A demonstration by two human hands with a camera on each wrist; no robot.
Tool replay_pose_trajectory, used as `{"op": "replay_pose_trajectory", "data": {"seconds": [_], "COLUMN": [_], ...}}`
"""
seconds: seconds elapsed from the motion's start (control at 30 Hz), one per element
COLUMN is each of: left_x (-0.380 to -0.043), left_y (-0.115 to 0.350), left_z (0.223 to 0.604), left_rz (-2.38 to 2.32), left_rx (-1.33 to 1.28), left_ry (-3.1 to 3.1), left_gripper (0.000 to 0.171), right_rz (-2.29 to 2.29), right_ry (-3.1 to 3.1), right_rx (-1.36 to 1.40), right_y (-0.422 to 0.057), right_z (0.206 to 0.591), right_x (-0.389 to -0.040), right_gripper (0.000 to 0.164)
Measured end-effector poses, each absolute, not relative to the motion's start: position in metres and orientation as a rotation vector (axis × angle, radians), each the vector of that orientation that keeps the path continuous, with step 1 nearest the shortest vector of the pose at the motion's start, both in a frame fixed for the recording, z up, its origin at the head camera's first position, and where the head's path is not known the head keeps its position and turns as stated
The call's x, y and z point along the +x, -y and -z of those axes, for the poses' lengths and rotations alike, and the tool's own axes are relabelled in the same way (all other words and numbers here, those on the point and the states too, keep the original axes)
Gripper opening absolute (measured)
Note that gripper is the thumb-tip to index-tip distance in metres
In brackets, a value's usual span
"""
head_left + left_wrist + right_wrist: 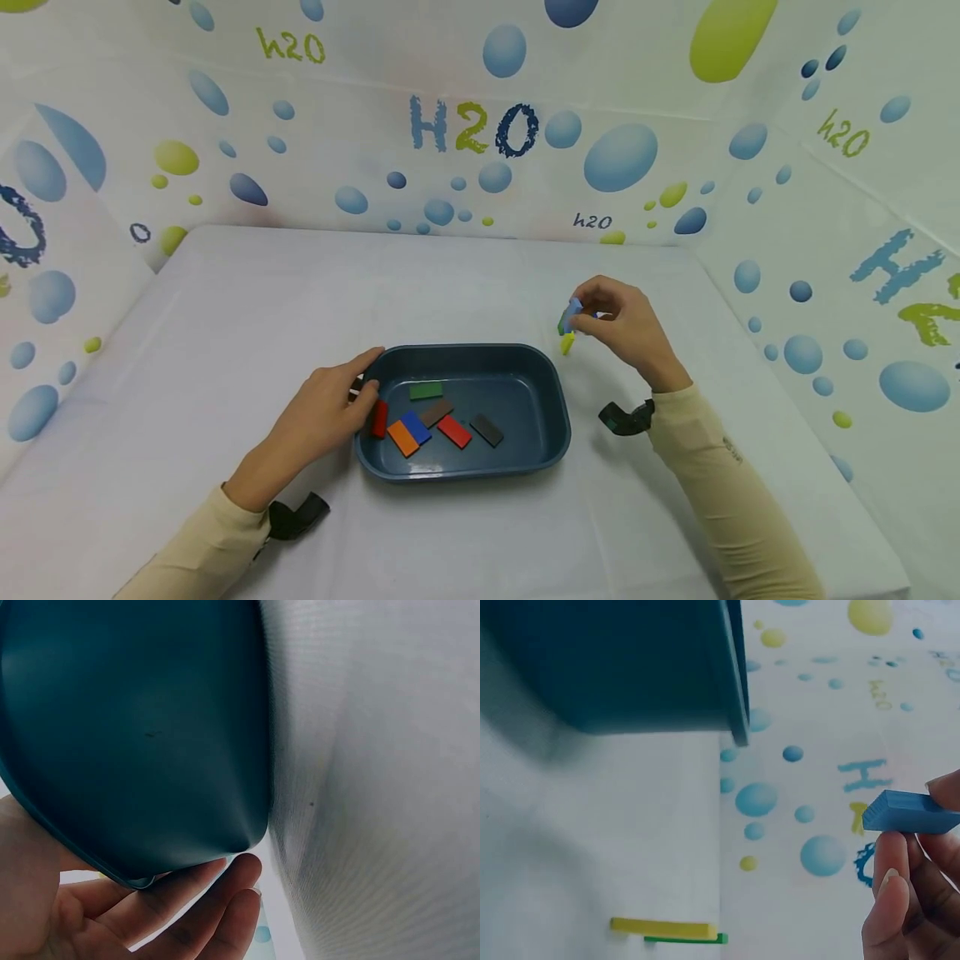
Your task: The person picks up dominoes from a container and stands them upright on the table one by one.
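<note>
My left hand [318, 412] grips the left end of a dark teal plastic tub [551, 400], thumb over the rim and fingers along the outer wall. Between thumb and fingers my right hand [618, 323] pinches a light blue wooden block [907, 812], raised above the table beyond the tub's right corner. Below that hand, a yellow block [664, 928] and a green block [724, 939] lie on the white cloth. Inside the tub, toward its left half, are several flat blocks, among them an orange block [403, 438], a green one [426, 390] and a red one [454, 432].
A white cloth covers the table [262, 292]. Behind it and at both sides hang white sheets printed with blue and green bubbles [621, 158]. Dark wrist-camera mounts [298, 517] stick out beside both cuffs.
</note>
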State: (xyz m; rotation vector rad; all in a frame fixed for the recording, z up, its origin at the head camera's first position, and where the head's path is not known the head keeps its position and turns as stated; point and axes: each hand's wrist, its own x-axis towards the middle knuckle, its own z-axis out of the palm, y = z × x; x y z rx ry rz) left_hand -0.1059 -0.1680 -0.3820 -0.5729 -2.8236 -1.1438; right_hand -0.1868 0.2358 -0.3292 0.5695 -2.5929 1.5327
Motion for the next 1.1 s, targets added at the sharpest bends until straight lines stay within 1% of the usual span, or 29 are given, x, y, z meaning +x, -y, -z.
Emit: {"op": "replay_pose_trajectory", "data": {"seconds": [0.57,1.1], "left_x": [-0.107,-0.108], "left_y": [0.169,0.170], "left_z": [0.382,0.380], "left_rz": [1.155,1.154], "left_rx": [-0.582,-0.596], "left_ry": [2.830,2.829], "left_gripper": [0.048,0.048], "right_rz": [-1.450,-1.336], "right_ry": [2.687,2.807], "right_rx": [0.404,0.353], "right_y": [-0.256,-0.267], "right_z": [0.349,0.365], "right_x": [-0.201,-0.211], "right_gripper": [0.019,0.019]}}
